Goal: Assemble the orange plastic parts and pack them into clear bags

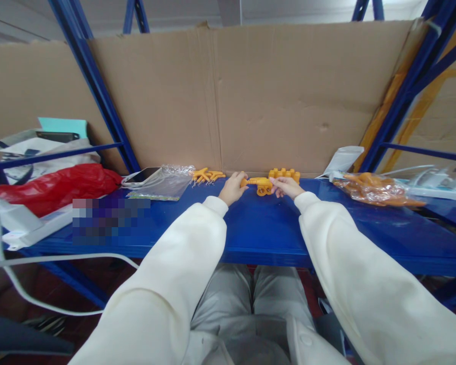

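A small orange plastic assembly (261, 184) with a rod and ring-like pieces lies on the blue shelf (251, 228). My left hand (232, 188) is closed on its left end and my right hand (287, 186) is pinched on its right end. Just behind it, against the cardboard, stands an orange block with studs (285, 174). To the left lie loose orange branched parts (206, 175).
A clear plastic bag (163, 182) and a phone (142, 175) lie left of the parts. A bag of orange pieces (376, 189) sits at right beside a white pouch (342, 159). A red bag (53, 186) and white cables lie far left. Cardboard (289, 96) backs the shelf.
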### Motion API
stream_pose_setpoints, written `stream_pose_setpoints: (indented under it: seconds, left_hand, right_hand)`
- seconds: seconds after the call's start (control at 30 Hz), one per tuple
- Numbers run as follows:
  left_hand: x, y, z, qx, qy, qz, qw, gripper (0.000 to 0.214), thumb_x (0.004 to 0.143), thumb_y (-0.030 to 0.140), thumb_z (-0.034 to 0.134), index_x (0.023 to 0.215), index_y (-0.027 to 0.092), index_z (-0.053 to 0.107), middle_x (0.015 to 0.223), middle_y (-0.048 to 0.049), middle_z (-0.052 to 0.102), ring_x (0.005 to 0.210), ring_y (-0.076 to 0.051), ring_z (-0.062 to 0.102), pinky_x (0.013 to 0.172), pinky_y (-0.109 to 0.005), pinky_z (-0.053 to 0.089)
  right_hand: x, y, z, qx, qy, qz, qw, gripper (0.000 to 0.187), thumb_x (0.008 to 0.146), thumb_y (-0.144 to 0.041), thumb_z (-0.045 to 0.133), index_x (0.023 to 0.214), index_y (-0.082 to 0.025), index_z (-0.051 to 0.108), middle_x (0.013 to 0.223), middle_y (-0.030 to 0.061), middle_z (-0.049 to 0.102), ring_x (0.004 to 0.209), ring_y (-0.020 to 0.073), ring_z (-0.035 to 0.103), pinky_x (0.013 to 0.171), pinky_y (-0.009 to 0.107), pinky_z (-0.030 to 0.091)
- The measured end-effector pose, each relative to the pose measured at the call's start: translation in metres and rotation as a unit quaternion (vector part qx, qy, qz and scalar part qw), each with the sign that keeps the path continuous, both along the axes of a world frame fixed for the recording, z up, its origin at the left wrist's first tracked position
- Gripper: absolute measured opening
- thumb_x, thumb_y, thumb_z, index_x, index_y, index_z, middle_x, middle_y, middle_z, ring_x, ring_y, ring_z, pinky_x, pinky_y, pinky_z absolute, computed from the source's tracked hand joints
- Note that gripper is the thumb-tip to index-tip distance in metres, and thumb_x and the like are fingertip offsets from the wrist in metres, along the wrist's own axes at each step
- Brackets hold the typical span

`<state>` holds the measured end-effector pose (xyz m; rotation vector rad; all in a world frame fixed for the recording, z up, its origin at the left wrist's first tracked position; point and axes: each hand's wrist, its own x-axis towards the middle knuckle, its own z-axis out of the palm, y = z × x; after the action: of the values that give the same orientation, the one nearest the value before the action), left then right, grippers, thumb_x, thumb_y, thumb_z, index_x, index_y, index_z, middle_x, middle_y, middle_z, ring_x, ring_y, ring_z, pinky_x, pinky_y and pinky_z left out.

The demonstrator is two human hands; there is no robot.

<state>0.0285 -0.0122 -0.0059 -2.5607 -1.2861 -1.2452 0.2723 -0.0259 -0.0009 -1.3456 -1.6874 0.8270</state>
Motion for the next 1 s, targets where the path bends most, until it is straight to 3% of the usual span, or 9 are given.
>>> stream_pose_setpoints:
  seconds: [0.1,0.23,0.37,0.5,0.63,0.83,1.0]
  left_hand:
    - [0.002,-0.002,0.001,-0.002,0.000,-0.002,1.000,0.033,0.079,0.004,0.073,0.105,0.022,0.063,0.110,-0.0051,0.065,0.099,-0.021,0.067,0.095,-0.037,0.054]
    - [0.002,-0.003,0.002,-0.002,0.008,0.007,1.000,0.032,0.079,0.003,0.073,0.104,0.020,0.063,0.110,-0.0059,0.065,0.097,-0.021,0.066,0.094,-0.036,0.053]
    - [0.001,-0.002,0.002,0.000,0.011,0.012,1.000,0.032,0.079,0.003,0.074,0.105,0.020,0.063,0.111,-0.0064,0.064,0.097,-0.021,0.066,0.093,-0.035,0.054]
    - [-0.002,0.002,0.001,-0.001,0.004,0.011,1.000,0.033,0.080,0.003,0.071,0.107,0.020,0.063,0.110,-0.0064,0.065,0.098,-0.021,0.067,0.094,-0.038,0.054]
    - [-0.009,0.009,0.002,0.000,0.001,0.033,0.999,0.034,0.081,0.000,0.063,0.110,0.019,0.064,0.111,-0.0092,0.067,0.105,-0.024,0.067,0.100,-0.041,0.053]
    - [-0.017,0.034,0.007,-0.037,0.066,0.052,0.996,0.051,0.072,-0.007,0.053,0.113,0.019,0.068,0.110,-0.0097,0.072,0.110,-0.026,0.068,0.103,-0.039,0.052]
    - [-0.004,0.054,0.012,-0.083,0.175,0.031,0.981,0.048,0.067,-0.005,0.056,0.106,0.019,0.071,0.106,-0.0097,0.074,0.104,-0.026,0.070,0.096,-0.036,0.054]
  right_hand:
    - [0.000,0.000,0.000,-0.006,-0.004,-0.004,1.000,0.070,0.083,-0.084,0.054,0.089,-0.015,0.069,0.078,0.0159,0.075,0.055,0.0170,0.066,0.051,0.029,0.056]
    - [0.001,0.003,-0.001,-0.007,-0.012,-0.008,1.000,0.075,0.082,-0.088,0.049,0.095,-0.017,0.069,0.078,0.0172,0.075,0.054,0.0188,0.067,0.047,0.030,0.054]
    - [0.007,0.010,-0.005,-0.005,-0.024,-0.041,0.999,0.074,0.089,-0.083,0.041,0.105,-0.017,0.070,0.083,0.0202,0.075,0.061,0.0265,0.072,0.061,0.044,0.061]
    - [0.018,0.018,-0.013,0.033,-0.100,-0.049,0.993,0.050,0.092,-0.065,0.060,0.102,-0.018,0.072,0.080,0.0168,0.075,0.069,0.0333,0.075,0.077,0.060,0.061]
    - [0.023,0.021,-0.019,0.044,-0.135,-0.032,0.989,0.034,0.091,-0.049,0.066,0.105,-0.019,0.074,0.079,0.0151,0.076,0.071,0.0359,0.075,0.078,0.068,0.059]
    - [0.022,0.022,-0.020,0.033,-0.143,-0.041,0.988,0.028,0.092,-0.038,0.066,0.111,-0.018,0.075,0.081,0.0141,0.077,0.065,0.0292,0.073,0.077,0.060,0.062]
    - [0.023,0.022,-0.021,0.059,-0.149,-0.009,0.987,0.033,0.091,-0.036,0.068,0.118,-0.020,0.075,0.085,0.0097,0.077,0.071,0.0248,0.073,0.082,0.050,0.063]
